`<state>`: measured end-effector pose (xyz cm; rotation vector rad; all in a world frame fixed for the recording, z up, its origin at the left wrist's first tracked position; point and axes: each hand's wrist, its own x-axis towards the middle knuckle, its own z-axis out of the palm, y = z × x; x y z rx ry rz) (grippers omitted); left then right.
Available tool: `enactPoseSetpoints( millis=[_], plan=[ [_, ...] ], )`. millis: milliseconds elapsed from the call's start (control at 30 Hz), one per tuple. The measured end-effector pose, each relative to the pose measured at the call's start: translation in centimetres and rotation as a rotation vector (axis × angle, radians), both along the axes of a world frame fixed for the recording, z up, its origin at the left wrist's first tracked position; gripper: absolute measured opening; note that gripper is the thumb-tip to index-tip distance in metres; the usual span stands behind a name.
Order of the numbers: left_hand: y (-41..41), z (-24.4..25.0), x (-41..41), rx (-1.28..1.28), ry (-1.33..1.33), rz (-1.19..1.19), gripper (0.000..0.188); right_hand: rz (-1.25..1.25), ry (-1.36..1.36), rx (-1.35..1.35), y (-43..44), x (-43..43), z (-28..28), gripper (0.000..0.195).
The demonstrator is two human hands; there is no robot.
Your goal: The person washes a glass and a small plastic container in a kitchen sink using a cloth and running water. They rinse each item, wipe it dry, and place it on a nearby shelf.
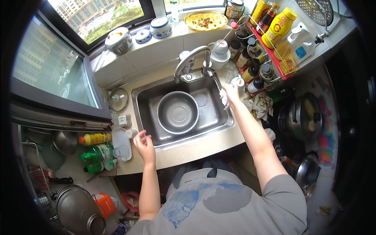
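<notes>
Over the right rim of the stainless steel sink [188, 138], my right hand [231, 93] has a crumpled white cloth [224, 98] hanging at its fingers, close to the lever of the curved faucet [192, 54]. How firmly the fingers close on the cloth is partly hidden. My left hand [144, 145] is raised near the sink's front left corner with its fingers apart and bent, holding nothing. A round metal basin [178, 112] stands in the sink, with what looks like some water inside. Beside it, on the sink floor, lies the round drain cover [201, 100].
To the left are a glass lid [118, 99], a clear plastic tray [121, 141] and green bottles [97, 154]. A rack with several seasoning bottles [255, 50] stands at the back right. Crumpled rags [263, 104] lie right of the sink, and an open window [55, 67] juts in from the left.
</notes>
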<state>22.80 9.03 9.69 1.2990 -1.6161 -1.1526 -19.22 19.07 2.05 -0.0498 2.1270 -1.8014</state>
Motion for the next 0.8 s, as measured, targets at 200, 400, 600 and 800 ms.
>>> enactPoseSetpoints(
  millis=[200,400,600,800],
  plan=[
    [1.9,1.3,3.0,0.049,-0.090,0.098,0.026,0.083,-0.004,0.320,-3.8,-13.2,-10.5,0.029],
    [6.0,1.2,7.8,0.067,-0.169,0.374,0.028,0.066,-0.419,0.111,-7.4,-10.6,-9.3,0.046],
    [6.5,0.2,7.8,0.069,-0.144,0.360,0.026,0.153,-0.289,-0.089,-4.8,-11.1,-10.5,0.038],
    [8.2,0.6,5.4,0.126,-0.098,0.297,0.026,0.297,-0.312,-0.146,-0.9,3.0,-0.4,0.042]
  ],
)
